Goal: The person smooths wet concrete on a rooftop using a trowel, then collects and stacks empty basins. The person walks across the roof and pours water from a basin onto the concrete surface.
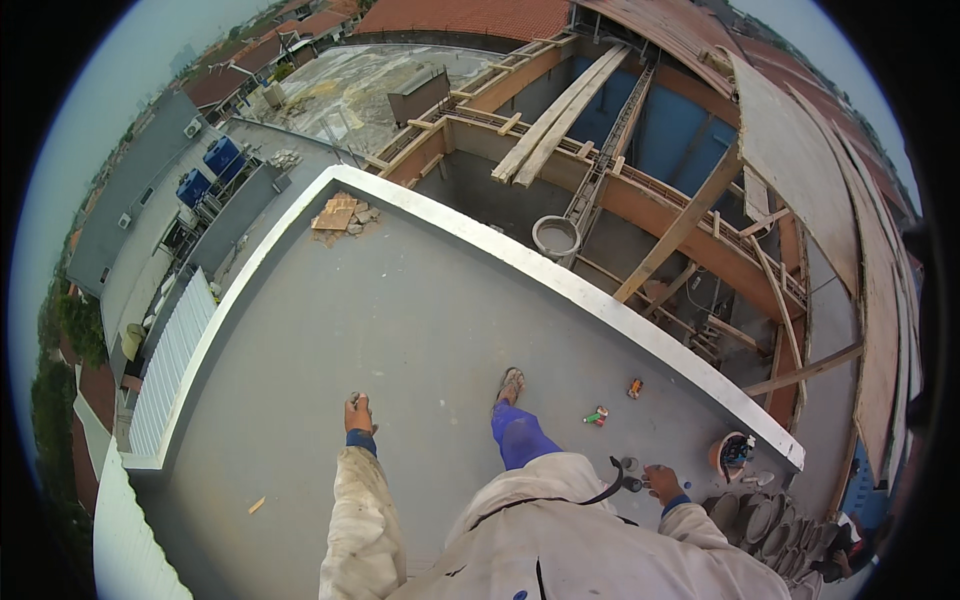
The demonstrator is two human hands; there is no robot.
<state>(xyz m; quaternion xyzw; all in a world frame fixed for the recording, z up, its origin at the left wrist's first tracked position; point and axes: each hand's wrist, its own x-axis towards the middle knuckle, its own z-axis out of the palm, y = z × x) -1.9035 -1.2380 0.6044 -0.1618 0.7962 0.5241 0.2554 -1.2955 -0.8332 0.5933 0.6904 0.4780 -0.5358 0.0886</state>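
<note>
My left hand hangs over the grey rooftop floor, thumb apart from the loosely bent fingers, nothing visible in it. Low on the right is my right hand, fingers apart and seemingly holding nothing. Close beside it on the floor are small dark round objects; a black strap from my clothing curves near them. One sandalled foot is stepped forward under a blue trouser leg. Beyond the right hand lie a red-and-green can-like object and a small orange object.
A white-topped parapet edges the roof; past it drops a construction pit with planks and formwork. An orange bucket holding tools and several stacked dark buckets stand lower right. Rubble and broken board lie in the far corner.
</note>
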